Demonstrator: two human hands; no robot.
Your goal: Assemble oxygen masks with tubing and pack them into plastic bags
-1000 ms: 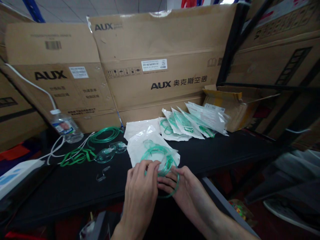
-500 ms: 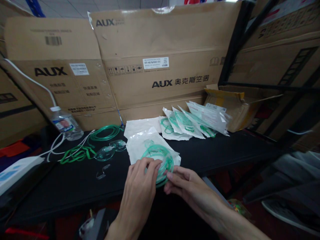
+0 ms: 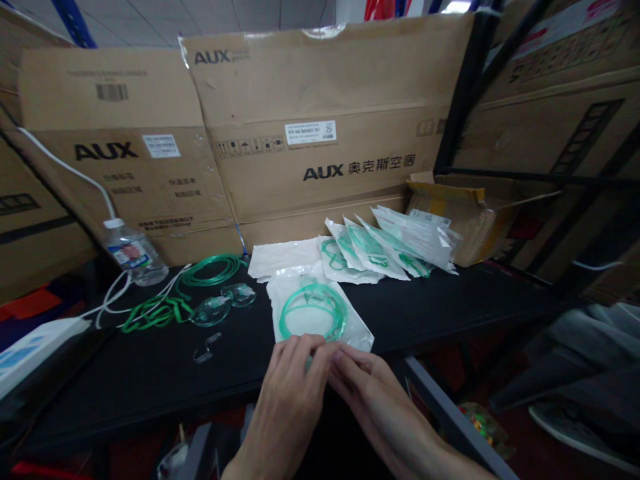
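A coil of green tubing (image 3: pixel 340 313) lies near the front edge of the black counter (image 3: pixel 425 313), set against a white pouch (image 3: pixel 290 277); whether it is inside the pouch or resting on top cannot be made out. The left hand (image 3: pixel 295 383) and the right hand (image 3: pixel 367 380) meet at the near side of the coil, the two sets of fingers (image 3: pixel 300 348) touching one another. Each hand's fingers are drawn close together, but the tips are hidden, so I cannot tell whether they are clamped on tubing or on the pouch. The tubing looks light, hollow and springy, likely to uncoil if held at one point only; it is best taken across several loops at once, with a gentle pinch that does not kink it. The pouch seems thin and a little slippery, soft enough to crease, and its flat outer margin looks the safer place to grip. Beyond it fan out more filled pouches (image 3: pixel 375 247). To the left lie a clear mask (image 3: pixel 213 311), flexible and easily dented by the look of it, and a loose green strap (image 3: pixel 157 313), limp and forgiving anywhere.
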